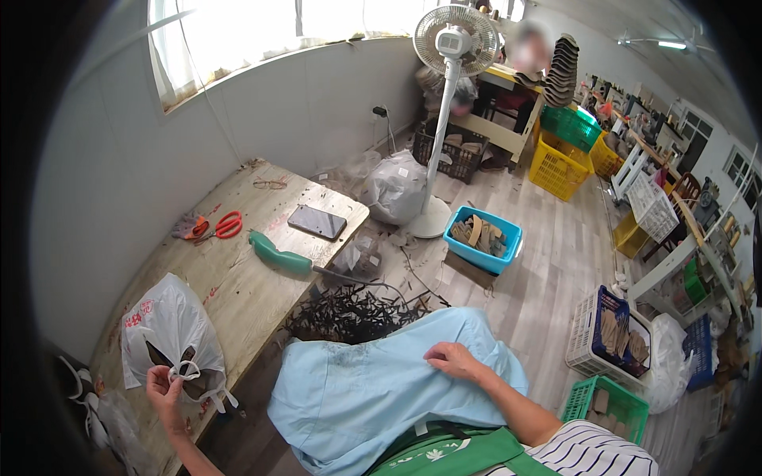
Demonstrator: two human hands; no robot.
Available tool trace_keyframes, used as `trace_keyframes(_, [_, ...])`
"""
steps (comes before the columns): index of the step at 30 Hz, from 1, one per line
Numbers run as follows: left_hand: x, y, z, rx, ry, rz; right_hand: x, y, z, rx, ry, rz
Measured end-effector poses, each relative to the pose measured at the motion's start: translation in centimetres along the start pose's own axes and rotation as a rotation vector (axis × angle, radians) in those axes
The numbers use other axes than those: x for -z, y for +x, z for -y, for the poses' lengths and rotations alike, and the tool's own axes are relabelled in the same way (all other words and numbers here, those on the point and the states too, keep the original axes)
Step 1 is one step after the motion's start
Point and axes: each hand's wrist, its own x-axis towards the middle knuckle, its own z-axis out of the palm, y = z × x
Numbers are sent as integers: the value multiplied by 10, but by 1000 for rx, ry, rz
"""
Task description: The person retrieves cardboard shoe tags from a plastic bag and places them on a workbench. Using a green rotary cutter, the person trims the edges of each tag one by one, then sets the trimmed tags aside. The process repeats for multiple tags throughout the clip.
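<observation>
At the left end of the wooden table, my left hand [165,393] is closed in a pinch on the tied handles of a white plastic bag [181,313]. Something dark shows through the bag's gap; what it is I cannot make out. My right hand [456,361] lies on the light blue cloth [373,373] over my lap, fingers loosely bent and holding nothing. Farther along the table lie red-handled scissors [228,225], a dark phone [317,221] and a green curved-handled tool [279,255] with a grey cord.
Black scraps [357,313] cover the floor beyond my lap. A blue bin [486,239] of beige pieces stands near a white fan [454,40]. Crates, including a green one [607,408], line the right side. Another person sits at a far table.
</observation>
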Motion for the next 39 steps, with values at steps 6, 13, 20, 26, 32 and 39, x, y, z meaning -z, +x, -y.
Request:
trace_keyframes(6, [-6,8,8,-134,856,-61,0,1,1,6,-10,-9])
trace_keyframes(13, [-1,21,35,-237,869,-87,-3,-2,2,2,-29,-52])
trace_keyframes(20, [2,12,21,-91,861,-48,-7,-3,0,31,-119,-92])
trace_keyframes(26, [35,2,37,-233,825,-309,-10,-2,0,41,-125,-106])
trace_keyframes(32, [-2,2,-26,131,200,174,-12,-2,0,42,-147,-111])
trace_keyframes(39, [1,-1,17,-287,432,-335,-14,-4,4,46,-152,-126])
